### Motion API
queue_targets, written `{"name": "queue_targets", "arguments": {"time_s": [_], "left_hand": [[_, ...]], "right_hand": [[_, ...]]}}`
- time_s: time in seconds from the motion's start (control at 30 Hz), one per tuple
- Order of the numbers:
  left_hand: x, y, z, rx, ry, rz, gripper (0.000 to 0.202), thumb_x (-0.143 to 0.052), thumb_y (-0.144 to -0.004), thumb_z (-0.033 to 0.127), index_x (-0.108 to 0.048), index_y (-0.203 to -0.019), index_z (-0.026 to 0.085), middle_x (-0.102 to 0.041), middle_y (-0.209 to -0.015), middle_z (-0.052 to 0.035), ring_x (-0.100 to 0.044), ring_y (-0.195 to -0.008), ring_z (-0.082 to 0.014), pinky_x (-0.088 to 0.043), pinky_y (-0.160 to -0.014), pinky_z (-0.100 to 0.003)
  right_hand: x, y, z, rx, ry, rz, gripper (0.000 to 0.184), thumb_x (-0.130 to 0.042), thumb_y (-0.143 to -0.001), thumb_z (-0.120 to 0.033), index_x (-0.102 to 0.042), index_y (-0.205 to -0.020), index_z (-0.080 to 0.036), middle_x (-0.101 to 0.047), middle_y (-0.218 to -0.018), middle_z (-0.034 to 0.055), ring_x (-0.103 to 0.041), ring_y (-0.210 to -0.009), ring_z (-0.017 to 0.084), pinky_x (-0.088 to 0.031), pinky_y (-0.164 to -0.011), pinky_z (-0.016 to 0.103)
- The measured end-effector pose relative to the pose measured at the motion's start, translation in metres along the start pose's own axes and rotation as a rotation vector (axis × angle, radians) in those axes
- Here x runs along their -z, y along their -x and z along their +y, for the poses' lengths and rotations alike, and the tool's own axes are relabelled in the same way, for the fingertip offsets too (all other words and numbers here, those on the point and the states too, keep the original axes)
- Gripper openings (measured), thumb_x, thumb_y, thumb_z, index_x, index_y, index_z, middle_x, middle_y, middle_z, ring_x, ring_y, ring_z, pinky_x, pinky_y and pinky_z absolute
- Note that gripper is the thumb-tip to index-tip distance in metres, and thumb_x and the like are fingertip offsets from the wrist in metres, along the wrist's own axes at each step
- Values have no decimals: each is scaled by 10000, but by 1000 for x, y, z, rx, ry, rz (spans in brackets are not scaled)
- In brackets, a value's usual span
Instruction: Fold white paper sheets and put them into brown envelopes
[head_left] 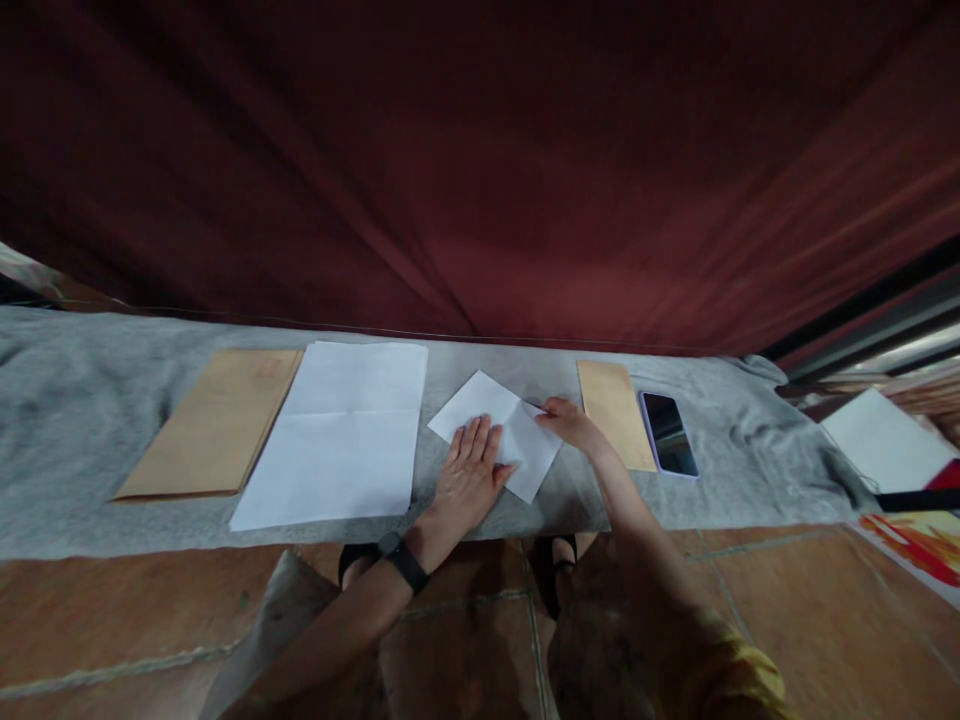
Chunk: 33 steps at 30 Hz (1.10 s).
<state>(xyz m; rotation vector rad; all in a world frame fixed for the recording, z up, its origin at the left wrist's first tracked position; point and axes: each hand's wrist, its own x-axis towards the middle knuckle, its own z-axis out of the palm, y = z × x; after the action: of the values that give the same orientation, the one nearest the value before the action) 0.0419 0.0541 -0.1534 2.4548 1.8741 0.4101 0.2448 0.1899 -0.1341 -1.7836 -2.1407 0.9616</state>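
A white sheet of paper [528,452] with creases lies turned at an angle on the grey cloth. Flat on its left part rests my left hand [472,470], fingers stretched out and thumb apart; a dark watch is on that wrist. At the sheet's right corner, my right hand [568,422] is closed with its fingertips on the paper's edge. The palm side of both hands is hidden. Just right of my right hand lies a brown envelope [619,415].
A stack of white paper [345,440] with a crease across it lies to the left, beside larger brown envelopes [214,425]. A phone [670,435] lies at the right on the grey cloth [757,450]. Behind hangs a dark red curtain [480,180].
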Motion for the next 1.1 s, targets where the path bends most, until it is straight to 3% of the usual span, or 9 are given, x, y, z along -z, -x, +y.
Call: {"name": "queue_targets", "arguments": {"time_s": [0.23,0.4,0.77,0.97,1.1], "left_hand": [[-1,0,-11,48,-22,16,666,-402,-1023,470,-383,-1525,34,-355,-1613,-217,-280,-1534,-306,-266,-1245,-507],[1,1,-23,88,-51,-2,654,-396,-1017,445,-399,-1518,24,-369,-1604,-215,-344,-1506,-314,-296,-1236,-495],[1,-1,-40,173,-72,-19,599,-368,-1021,349,-407,-1516,13,-388,-1599,-203,-356,-1500,-303,-340,-1219,-457],[2,-7,-51,219,-32,28,567,-351,-1019,294,-418,-1500,2,-405,-1585,-227,-372,-1487,-340,-372,-1197,-508],[7,-8,-44,93,63,80,546,-343,-1030,300,-402,-1521,68,-389,-1608,-186,-328,-1514,-308,-344,-1221,-511]], "right_hand": [[7,4,-1,-31,13,-53,89,-621,-850,-212,-699,-815,-188,-664,-734,-8,-615,-712,136,-412,-600,212],[12,11,1,-107,-28,-173,109,-591,-863,-212,-689,-870,-167,-668,-743,6,-626,-648,136,-447,-535,199],[31,23,11,-131,-79,-405,91,-677,-801,-246,-626,-784,-173,-635,-740,-17,-603,-612,115,-446,-470,164],[34,30,13,-117,-299,-490,176,-709,-759,-329,-604,-718,-194,-596,-654,-30,-574,-592,125,-477,-489,199],[31,33,13,-73,-495,-421,216,-713,-738,-394,-613,-762,-204,-589,-656,-37,-564,-583,127,-481,-503,223]]}}
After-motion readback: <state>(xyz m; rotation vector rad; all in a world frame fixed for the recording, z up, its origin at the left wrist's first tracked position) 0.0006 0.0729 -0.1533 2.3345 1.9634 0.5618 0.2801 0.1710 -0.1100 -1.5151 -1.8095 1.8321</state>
